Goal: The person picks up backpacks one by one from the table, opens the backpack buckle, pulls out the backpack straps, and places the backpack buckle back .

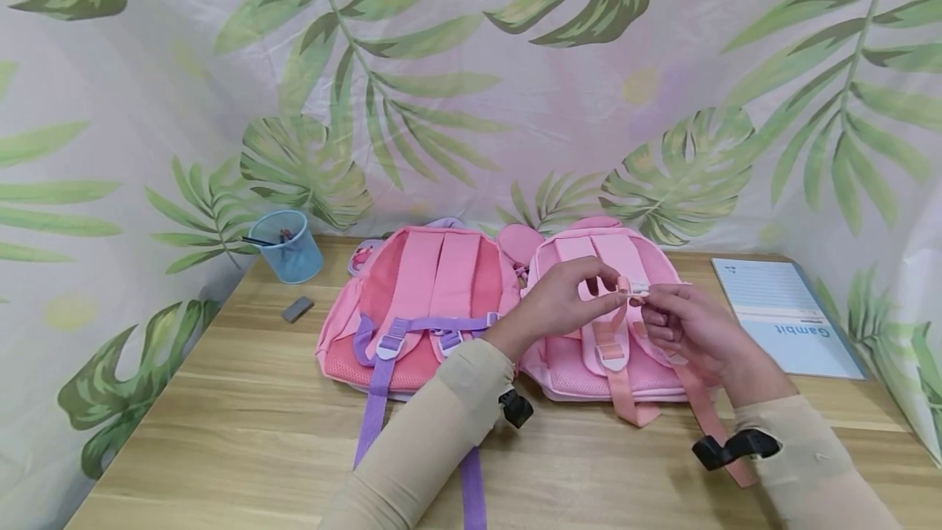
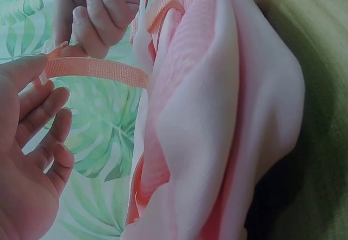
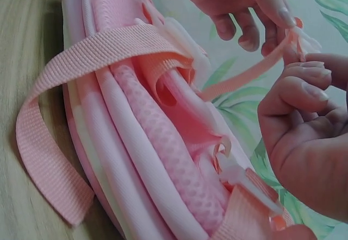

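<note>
A pink backpack (image 1: 562,375) lies on the table with its shoulder straps facing up. Above it, my left hand (image 1: 559,297) pinches a peach webbing strap (image 2: 103,70) between thumb and finger, the other fingers loosely spread. My right hand (image 1: 684,319) meets it from the right, pinching the small white buckle (image 1: 639,290) at the strap's end, its remaining fingers curled in. Between the hands and the bag the strap is drawn out, as the right wrist view shows. Fingertips partly hide the buckle. A loose peach strap tail (image 3: 54,164) hangs over the bag's side.
Left of it lies a second pink backpack (image 1: 419,268) with purple straps (image 1: 379,399). Further left are a blue mesh pen cup (image 1: 298,256) and a small grey block (image 1: 298,309). A light-blue notebook (image 1: 791,317) lies at right. Leaf-patterned cloth (image 1: 441,105) stands behind the table.
</note>
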`<state>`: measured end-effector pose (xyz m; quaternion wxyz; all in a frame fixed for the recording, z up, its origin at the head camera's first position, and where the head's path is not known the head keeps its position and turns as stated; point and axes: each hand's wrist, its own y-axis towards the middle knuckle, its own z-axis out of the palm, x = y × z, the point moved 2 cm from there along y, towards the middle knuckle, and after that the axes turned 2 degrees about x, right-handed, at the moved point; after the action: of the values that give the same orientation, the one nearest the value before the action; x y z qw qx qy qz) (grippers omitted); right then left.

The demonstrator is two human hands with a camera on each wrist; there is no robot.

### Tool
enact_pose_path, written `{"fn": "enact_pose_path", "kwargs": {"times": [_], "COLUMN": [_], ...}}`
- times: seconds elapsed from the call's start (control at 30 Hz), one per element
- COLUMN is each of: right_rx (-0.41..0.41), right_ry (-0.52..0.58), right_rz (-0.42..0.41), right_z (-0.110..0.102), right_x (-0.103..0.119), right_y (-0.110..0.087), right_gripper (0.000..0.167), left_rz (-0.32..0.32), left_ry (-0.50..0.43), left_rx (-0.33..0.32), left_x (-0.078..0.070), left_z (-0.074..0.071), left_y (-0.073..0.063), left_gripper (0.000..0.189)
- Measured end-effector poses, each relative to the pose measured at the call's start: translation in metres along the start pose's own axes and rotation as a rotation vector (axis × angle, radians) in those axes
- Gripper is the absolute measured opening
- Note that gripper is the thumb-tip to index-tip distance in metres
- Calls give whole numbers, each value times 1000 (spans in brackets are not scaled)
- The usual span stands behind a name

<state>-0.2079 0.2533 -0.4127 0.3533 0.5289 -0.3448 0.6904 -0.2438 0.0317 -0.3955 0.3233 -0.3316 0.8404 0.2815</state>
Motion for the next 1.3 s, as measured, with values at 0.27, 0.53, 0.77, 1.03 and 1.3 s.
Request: {"fn": "enact_pose_path", "kwargs": {"times": [0.27,0.53,0.77,1.03,1.3], "right_rx": [0,-9,-85,-208,-260], "right_ry": [23,16,-9,-45,-380], "right_rz": [8,-18,21,-48,-126], "right_z": [-2,-1,-2,-4,-1], "right_x": [0,3,3,6,13], "right_y": [-3,-1,-2,-6,-7], "right_gripper": [36,37,34,20,21], "left_rz": [7,5,0,-18,7], "left_ry": [-10,-10,-9,-17,19], "left_rx": [-17,-5,4,4,21], "left_x": [2,2,3,2,3], "left_z": [1,1,2,1,2], "left_y": [0,1,1,1,5], "left_gripper": [22,22,22,23,22]}}
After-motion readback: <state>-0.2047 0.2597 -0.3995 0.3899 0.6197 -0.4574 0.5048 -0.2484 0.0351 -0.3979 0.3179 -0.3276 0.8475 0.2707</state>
